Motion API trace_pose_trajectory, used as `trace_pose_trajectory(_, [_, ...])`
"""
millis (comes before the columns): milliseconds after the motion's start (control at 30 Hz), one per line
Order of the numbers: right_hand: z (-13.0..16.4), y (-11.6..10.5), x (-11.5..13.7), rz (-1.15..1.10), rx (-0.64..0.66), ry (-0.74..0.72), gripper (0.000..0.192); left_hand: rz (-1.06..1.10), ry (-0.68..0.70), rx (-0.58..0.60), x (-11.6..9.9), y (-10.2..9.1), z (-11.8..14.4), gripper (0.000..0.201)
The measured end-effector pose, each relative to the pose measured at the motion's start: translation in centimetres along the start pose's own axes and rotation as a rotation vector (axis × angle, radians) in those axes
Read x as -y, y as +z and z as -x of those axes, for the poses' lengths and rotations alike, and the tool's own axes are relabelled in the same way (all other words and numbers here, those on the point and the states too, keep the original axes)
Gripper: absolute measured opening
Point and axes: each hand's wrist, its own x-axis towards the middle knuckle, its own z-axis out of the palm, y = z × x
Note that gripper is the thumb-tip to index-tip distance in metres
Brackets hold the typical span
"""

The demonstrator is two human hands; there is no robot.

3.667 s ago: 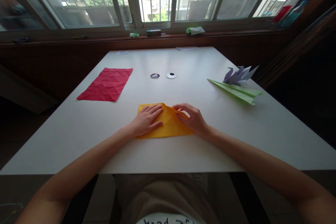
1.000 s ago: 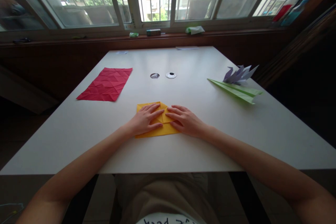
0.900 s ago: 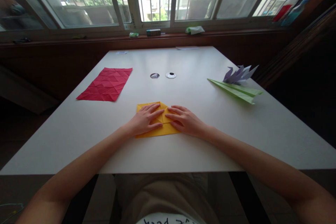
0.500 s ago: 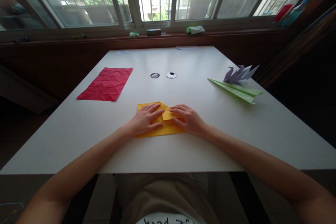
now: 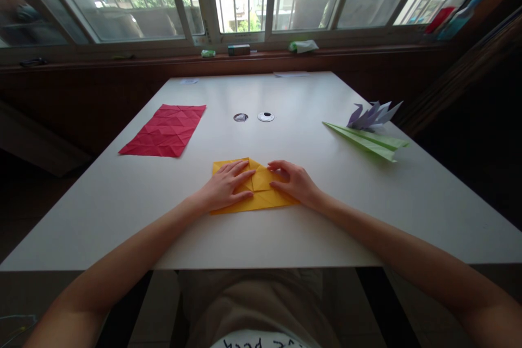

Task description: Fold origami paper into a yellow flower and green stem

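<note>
Slid rightward since a moment ago: right hand (image 5: 296, 185), fingers curled, pressing yellow paper (image 5: 261, 196), more of it uncovered. On white table (image 5: 122, 206), near front edge, centred. Left hand (image 5: 224, 187) flat on paper, fingers spread. Red sheet (image 5: 165, 130) toward left edge; green plane (image 5: 367, 141), purple crane (image 5: 373, 115) at right edge.

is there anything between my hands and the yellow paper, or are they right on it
Nothing visible stands between them. The left hand lies flat on the yellow paper, and the right hand rests its fingers on the paper's right part. The red sheet and green paper plane lie well away.
</note>
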Motion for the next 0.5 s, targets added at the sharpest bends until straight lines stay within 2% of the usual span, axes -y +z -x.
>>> trace_pose_trajectory(133, [-0.1,-0.1,0.2,-0.314,0.04,0.127,0.037,-0.01,0.011,-0.066,-0.4,0.0,0.0,0.055])
trace_pose_trajectory(267, [-0.2,-0.7,1.1,-0.606,0.134,0.279,0.04,0.082,-0.088,-0.269,-0.8,-0.1,-0.2,0.064])
trace_pose_trajectory(367, [-0.3,-1.4,2.0,-0.83,0.208,0.405,0.04,0.339,-0.2,-0.34,-0.9,-0.9,-0.3,0.064])
trace_pose_trajectory(433, [-0.3,-1.9,2.7,-0.936,0.241,0.443,0.041,0.608,-0.293,-0.306,-0.9,-1.7,-0.4,0.054])
trace_pose_trajectory(500, [-0.4,-2.2,3.4,-1.004,0.273,0.454,0.041,0.87,-0.358,-0.199,-0.9,-2.6,-0.5,0.041])
